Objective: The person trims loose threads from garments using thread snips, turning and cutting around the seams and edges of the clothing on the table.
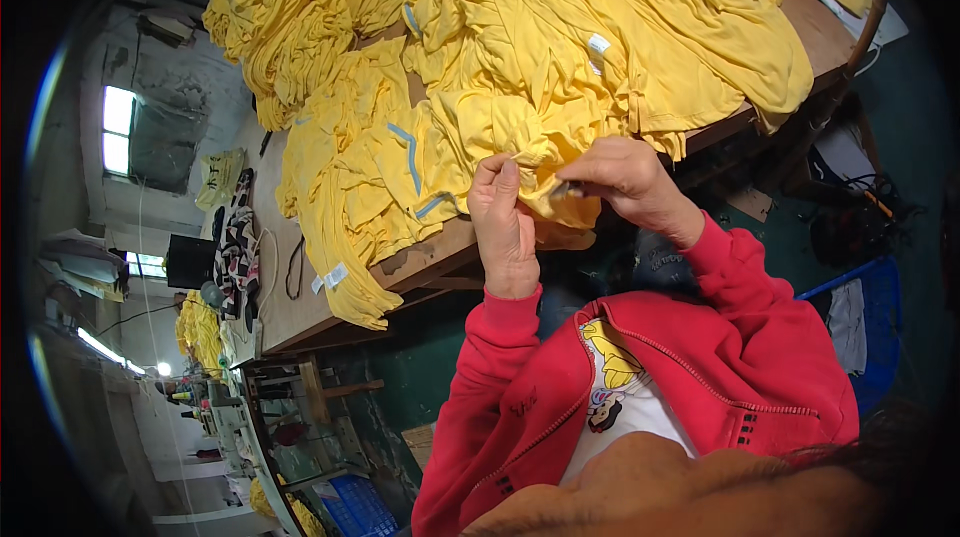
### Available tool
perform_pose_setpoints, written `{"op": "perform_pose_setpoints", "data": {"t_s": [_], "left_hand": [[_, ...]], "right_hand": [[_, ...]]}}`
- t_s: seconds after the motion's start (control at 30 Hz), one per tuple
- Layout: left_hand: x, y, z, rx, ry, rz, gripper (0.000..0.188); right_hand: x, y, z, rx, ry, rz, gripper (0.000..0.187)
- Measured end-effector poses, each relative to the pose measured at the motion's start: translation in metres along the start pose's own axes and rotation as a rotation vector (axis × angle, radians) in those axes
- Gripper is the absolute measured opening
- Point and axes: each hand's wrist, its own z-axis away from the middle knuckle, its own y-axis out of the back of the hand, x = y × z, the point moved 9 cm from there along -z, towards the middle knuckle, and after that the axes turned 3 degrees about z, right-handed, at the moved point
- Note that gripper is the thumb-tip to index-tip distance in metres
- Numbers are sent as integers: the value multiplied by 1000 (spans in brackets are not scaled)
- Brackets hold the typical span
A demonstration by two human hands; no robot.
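My left hand pinches the edge of a yellow garment between thumb and fingers, just past the table's near edge. Close on its right, my right hand is closed around a small dark tool, blurred and partly hidden by the fingers. The tool's end is at the fabric that hangs between my hands; whether it touches the cloth I cannot tell. The held garment is knit cloth, bunched up, and merges into the yellow clothes behind it.
Heaped yellow garments with white labels and grey-blue strips cover much of the wooden table. A patterned cloth hangs at the left end. Sewing machines line the lower left. Blue baskets stand on the floor.
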Motion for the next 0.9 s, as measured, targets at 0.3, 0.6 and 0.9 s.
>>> {"op": "perform_pose_setpoints", "data": {"t_s": [0.3,0.6,0.9], "left_hand": [[17,-33,12,-78,-117,-224,9],[131,62,4,194,-489,-804,12],[90,96,-3,-81,-534,-1862,27]], "right_hand": [[36,-29,-7,3,-588,-628,38],[119,87,-87,671,-450,-323,12],[-22,-109,-11,-67,364,595,47]]}}
